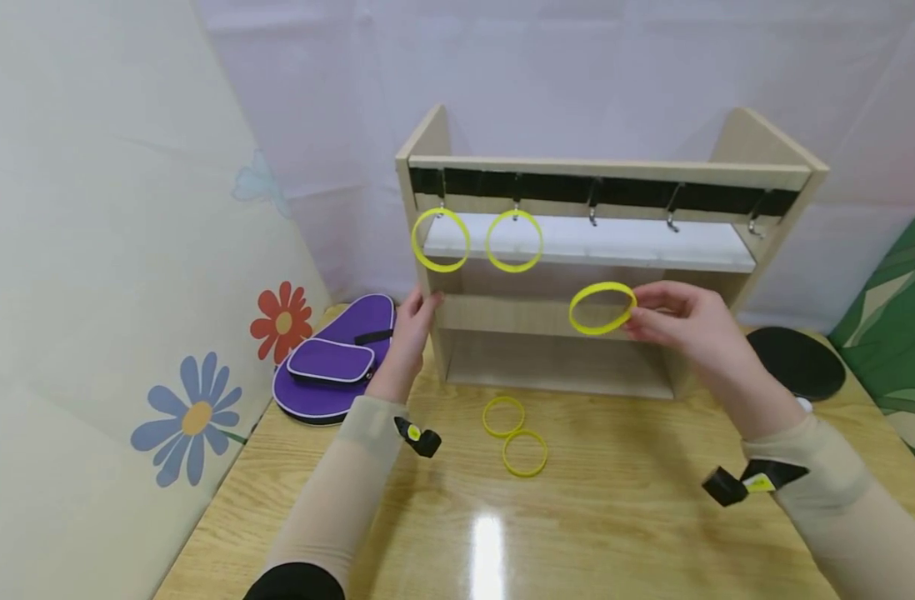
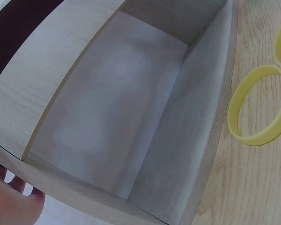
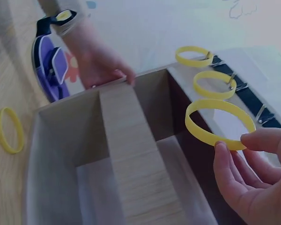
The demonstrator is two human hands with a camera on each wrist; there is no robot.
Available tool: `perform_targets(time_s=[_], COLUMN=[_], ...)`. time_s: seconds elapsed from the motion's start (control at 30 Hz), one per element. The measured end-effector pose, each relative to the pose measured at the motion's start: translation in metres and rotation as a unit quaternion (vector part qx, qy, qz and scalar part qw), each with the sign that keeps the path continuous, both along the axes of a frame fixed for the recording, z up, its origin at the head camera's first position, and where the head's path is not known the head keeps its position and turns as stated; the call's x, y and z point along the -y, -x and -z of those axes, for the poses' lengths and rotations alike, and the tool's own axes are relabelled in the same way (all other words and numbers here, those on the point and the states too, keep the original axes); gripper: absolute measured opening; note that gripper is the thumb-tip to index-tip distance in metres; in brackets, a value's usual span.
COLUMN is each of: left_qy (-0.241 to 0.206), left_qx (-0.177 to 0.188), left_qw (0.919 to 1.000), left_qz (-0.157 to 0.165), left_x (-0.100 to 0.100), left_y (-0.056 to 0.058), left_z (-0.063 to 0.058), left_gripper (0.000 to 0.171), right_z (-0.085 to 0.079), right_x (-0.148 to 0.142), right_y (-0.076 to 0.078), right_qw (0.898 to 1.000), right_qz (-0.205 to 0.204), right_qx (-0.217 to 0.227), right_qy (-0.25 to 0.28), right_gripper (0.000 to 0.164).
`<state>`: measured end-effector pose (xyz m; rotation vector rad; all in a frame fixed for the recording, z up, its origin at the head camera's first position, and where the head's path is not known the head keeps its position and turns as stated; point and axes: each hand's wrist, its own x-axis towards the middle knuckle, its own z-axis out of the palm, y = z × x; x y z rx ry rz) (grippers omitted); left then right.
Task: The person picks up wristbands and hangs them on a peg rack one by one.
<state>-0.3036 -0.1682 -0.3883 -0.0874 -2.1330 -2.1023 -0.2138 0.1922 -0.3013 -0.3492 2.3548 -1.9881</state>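
Observation:
My right hand [image 1: 678, 321] pinches a yellow silicone wristband [image 1: 602, 309] between thumb and fingers, in front of the wooden shelf unit [image 1: 517, 313]. In the right wrist view the held wristband [image 3: 220, 123] is tilted, its ring unobstructed. My left hand [image 1: 412, 333] grips the left side panel of the unit, thumb at its front edge. Two yellow wristbands, one on the far-left hook [image 1: 441, 242] and one on the hook beside it [image 1: 514, 242], hang from the black strip [image 1: 562, 185]. Several hooks to their right carry nothing.
Two more yellow wristbands, a rear one [image 1: 503, 398] and a front one [image 1: 525, 472], lie touching on the wooden table [image 1: 615, 517]. A purple paddle-shaped case [image 1: 330, 367] lies left of the unit. At its right sits a black round object [image 1: 797, 362]. Cloth-covered walls stand behind and left.

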Motion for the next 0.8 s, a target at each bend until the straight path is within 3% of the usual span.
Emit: perform_targets(time_s=[0.13, 0.47, 0.8], left_qy=[-0.002, -0.003, -0.009], left_qx=[-0.004, -0.001, 0.002], left_qw=[1.0, 1.0, 1.0], left_qz=[-0.001, 0.0, 0.002], left_x=[0.0, 0.001, 0.0], left_y=[0.001, 0.002, 0.001], left_z=[0.001, 0.002, 0.002], left_gripper=[0.05, 0.049, 0.048], right_z=[-0.011, -0.034, -0.033], right_x=[0.006, 0.023, 0.033], right_y=[-0.003, -0.004, 0.008], right_qw=[0.999, 0.987, 0.976], right_qz=[0.012, 0.067, 0.072], right_qx=[-0.021, -0.096, -0.117], right_qy=[0.044, 0.111, 0.171], right_gripper=[0.018, 0.033, 0.026])
